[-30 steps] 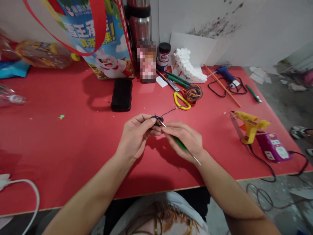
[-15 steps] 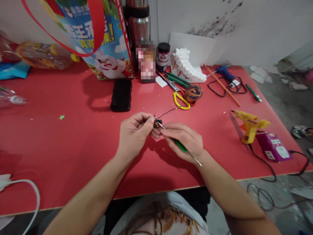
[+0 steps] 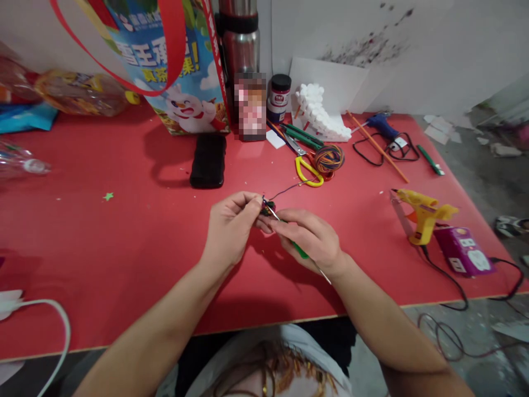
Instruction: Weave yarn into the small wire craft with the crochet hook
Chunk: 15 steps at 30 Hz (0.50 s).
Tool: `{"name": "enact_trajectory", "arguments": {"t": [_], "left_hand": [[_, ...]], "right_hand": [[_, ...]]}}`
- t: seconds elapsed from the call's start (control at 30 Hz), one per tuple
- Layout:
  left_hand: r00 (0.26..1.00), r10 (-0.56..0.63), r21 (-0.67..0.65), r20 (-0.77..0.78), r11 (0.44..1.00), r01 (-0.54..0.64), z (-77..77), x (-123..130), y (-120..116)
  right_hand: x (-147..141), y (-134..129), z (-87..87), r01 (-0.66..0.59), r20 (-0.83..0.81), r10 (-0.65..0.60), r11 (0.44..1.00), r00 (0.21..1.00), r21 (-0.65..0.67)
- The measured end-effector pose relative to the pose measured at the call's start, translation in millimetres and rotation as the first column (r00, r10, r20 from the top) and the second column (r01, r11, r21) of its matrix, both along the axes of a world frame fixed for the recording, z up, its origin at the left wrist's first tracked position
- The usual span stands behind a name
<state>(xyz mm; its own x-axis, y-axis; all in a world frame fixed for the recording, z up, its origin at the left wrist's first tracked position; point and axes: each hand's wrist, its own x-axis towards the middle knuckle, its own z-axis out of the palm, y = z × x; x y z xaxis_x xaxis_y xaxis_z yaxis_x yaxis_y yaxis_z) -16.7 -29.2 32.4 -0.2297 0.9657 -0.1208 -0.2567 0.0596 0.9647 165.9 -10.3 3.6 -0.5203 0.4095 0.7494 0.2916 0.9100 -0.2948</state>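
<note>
My left hand [image 3: 233,223] pinches a small piece of dark, multicoloured crochet work [image 3: 268,209] between thumb and fingers, and the fingers cover part of it. In my right hand [image 3: 312,237] is a crochet hook [image 3: 301,251] with a green grip and thin metal ends. Its upper tip reaches into the piece at my left thumb; the other end sticks out below my right palm. A strand of yarn [image 3: 285,191] runs from the piece back to a ball of multicoloured yarn [image 3: 329,159], which lies against yellow-and-orange-handled scissors [image 3: 309,172].
A black case [image 3: 208,161], a phone [image 3: 250,107], a printed bag [image 3: 185,71] and a steel flask [image 3: 242,44] stand behind my hands. To the right are a yellow glue gun [image 3: 425,212], a purple box [image 3: 465,251] and cords. A white cable [image 3: 53,303] lies at left.
The whole view has shifted slightly. The lower end of the crochet hook has swung a little inward with my right hand, while both hands keep their hold.
</note>
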Motion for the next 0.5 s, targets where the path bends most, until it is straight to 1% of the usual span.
{"name": "enact_trajectory", "arguments": {"t": [0.1, 0.17, 0.23, 0.33, 0.5], "left_hand": [[0.993, -0.023, -0.027, 0.119, 0.999, 0.027, 0.0, -1.0, 2.5], [0.987, -0.050, -0.054, 0.155, 0.997, 0.059, 1.6, -2.5, 3.4], [0.983, -0.070, -0.079, 0.168, 0.993, 0.084, 3.8, -3.8, 3.7], [0.983, -0.077, -0.089, 0.165, 0.992, 0.093, 5.8, -4.5, 3.2], [0.979, -0.110, -0.025, 0.170, 0.993, 0.116, 2.4, -2.4, -0.9]], "right_hand": [[0.8, 0.7, 1.0, -0.045, -0.019, 0.045, 0.999, 0.999, -0.017], [1.2, 0.9, 3.9, -0.087, -0.049, 0.084, 0.995, 0.995, -0.049], [1.2, 1.1, 6.7, -0.102, -0.074, 0.096, 0.991, 0.993, -0.084], [1.0, 1.4, 8.4, -0.090, -0.083, 0.082, 0.990, 0.993, -0.111], [0.0, -0.6, 9.6, -0.007, -0.126, -0.004, 0.996, 0.992, -0.090]]}}
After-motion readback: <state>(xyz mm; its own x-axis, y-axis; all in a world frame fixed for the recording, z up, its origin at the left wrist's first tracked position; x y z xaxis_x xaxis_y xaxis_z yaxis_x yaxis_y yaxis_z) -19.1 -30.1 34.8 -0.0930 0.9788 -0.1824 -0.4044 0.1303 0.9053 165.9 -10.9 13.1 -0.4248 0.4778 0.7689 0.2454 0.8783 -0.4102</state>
